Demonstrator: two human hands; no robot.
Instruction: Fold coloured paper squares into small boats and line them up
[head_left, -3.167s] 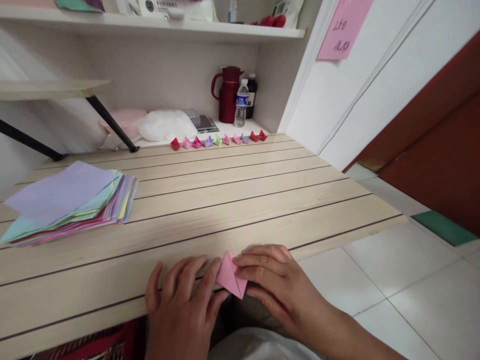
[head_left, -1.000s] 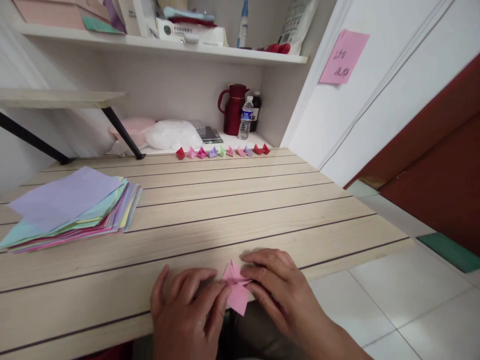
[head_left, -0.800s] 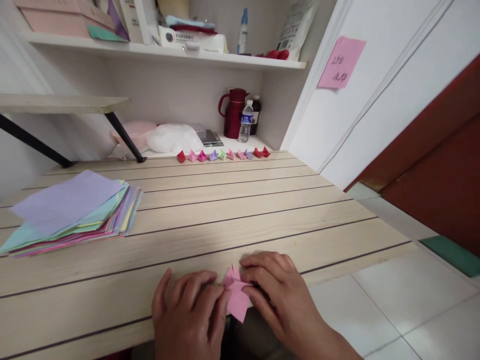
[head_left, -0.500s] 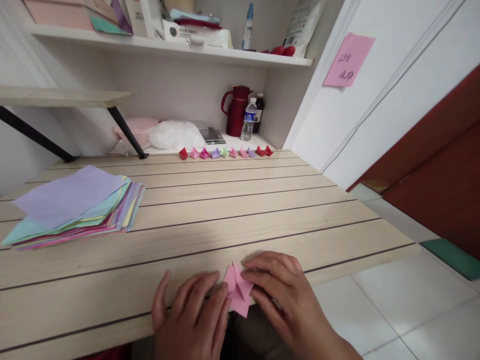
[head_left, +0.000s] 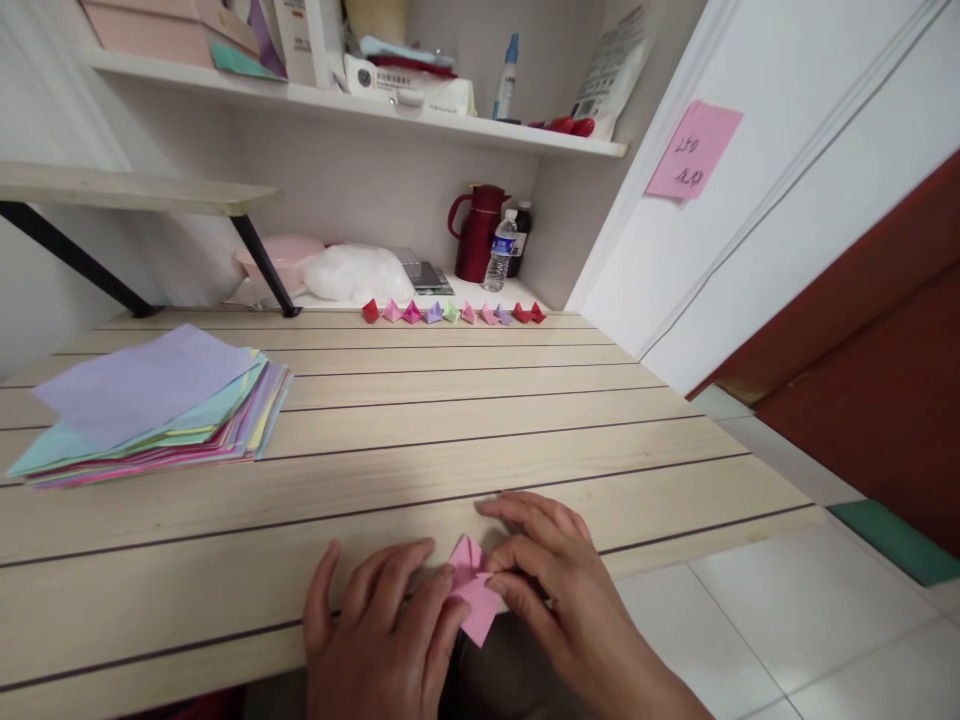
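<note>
I see the right hand (head_left: 559,580) with thumb and forefinger pinched together on the right edge of a small pink paper (head_left: 478,608), its other fingers bent loosely, the outer ones reaching forward over the wood; the left hand (head_left: 382,625) has thumb and forefinger on the paper's left edge, its middle fingers curved and its little finger standing apart. The pink paper sits between the two hands at the front edge of the bench (head_left: 450,440); it is folded, with one peak pointing away from the person and a flat corner pointing towards them.

Farther out, to the left, I have a stack of coloured paper (head_left: 165,400) on the bench, its sheets slightly fanned and a purple one on top; at the back edge a row of small folded papers (head_left: 433,313) runs across in red, pink, purple and green. Behind that row I make out a white bag (head_left: 360,273), a dark red jug (head_left: 480,238), a clear water bottle (head_left: 499,256) and a dark bottle (head_left: 523,240) partly hidden by it; above them is a white shelf (head_left: 315,97) with more goods; a pink note (head_left: 694,150) hangs on the wall to the right; pale floor tiles (head_left: 720,640) show beside the bench.
</note>
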